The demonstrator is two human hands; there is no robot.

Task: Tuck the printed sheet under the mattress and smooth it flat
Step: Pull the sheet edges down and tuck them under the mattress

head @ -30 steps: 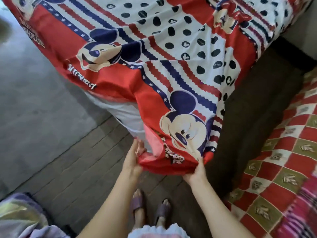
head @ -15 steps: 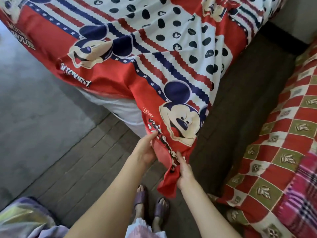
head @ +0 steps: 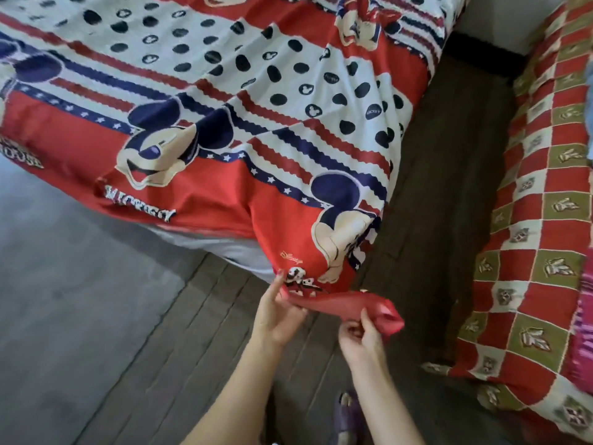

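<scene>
Since half a second ago your hands have spread apart, and the hanging corner that drooped between them is now drawn out sideways into a red strip.

Item: printed sheet (head: 256, 91), red, white and navy, cartoon mouse heads, dots, stars and wavy stripes. Legible print: a gold "Disney" script just above your left hand (head: 276, 313); "MICKEY" in white block letters farther up and to its left; small "MICKEY" inside one dark dot well above your right hand (head: 362, 338). Lettering at the far left edge is cut off and blurred.

Position: the sheet covers the mattress (head: 224, 248), whose pale side shows bare up and left of your left hand. The sheet's loose corner lies between your two hands, untucked.

Left hand: fingers extended upward, thumb and fingers holding the strip's left end at the mattress corner.

Right hand: fingers curled, pinching the strip's bunched right end, which sticks out beyond your knuckles.

Other: checked red-and-olive bedding (head: 545, 252) right of your right hand; wooden floor (head: 160, 364) beneath both.
</scene>
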